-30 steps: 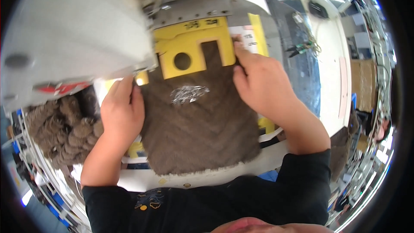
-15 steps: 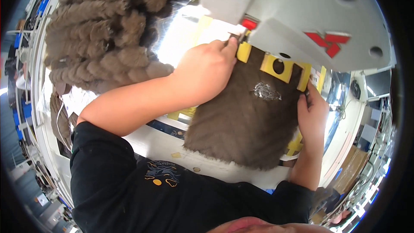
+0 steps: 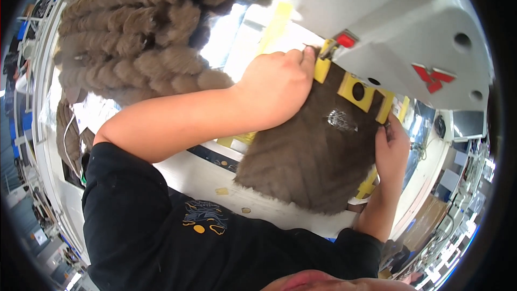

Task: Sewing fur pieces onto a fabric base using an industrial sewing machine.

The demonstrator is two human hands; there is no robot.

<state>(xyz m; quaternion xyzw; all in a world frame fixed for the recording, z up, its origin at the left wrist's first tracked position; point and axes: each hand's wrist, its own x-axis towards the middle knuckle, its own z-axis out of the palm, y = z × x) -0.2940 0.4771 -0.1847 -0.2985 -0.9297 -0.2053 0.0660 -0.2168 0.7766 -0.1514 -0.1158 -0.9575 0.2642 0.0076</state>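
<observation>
A brown fur-like piece (image 3: 301,167) with a silvery patch (image 3: 342,120) lies under a grey machine head (image 3: 398,27) with red parts. Yellow templates (image 3: 355,97) with cutouts sit along its upper edge, partly hidden by the machine. My left hand (image 3: 280,81), fingers curled, grips the piece's upper left edge beside a small clamp and yellow tab (image 3: 322,67). My right hand (image 3: 392,151) holds the right edge just below the yellow template, its fingertips partly hidden.
Rows of brown fluffy material (image 3: 134,59) are heaped at the upper left. A white table edge (image 3: 199,180) runs along my body. Yellow-taped sheets (image 3: 274,24) lie behind my left hand. Cardboard (image 3: 425,218) and racks stand at the right.
The view has swung, bringing more machine head and the fluffy heap into sight. My left hand has moved further up the piece's edge toward the clamp; my right hand stays at the right edge.
</observation>
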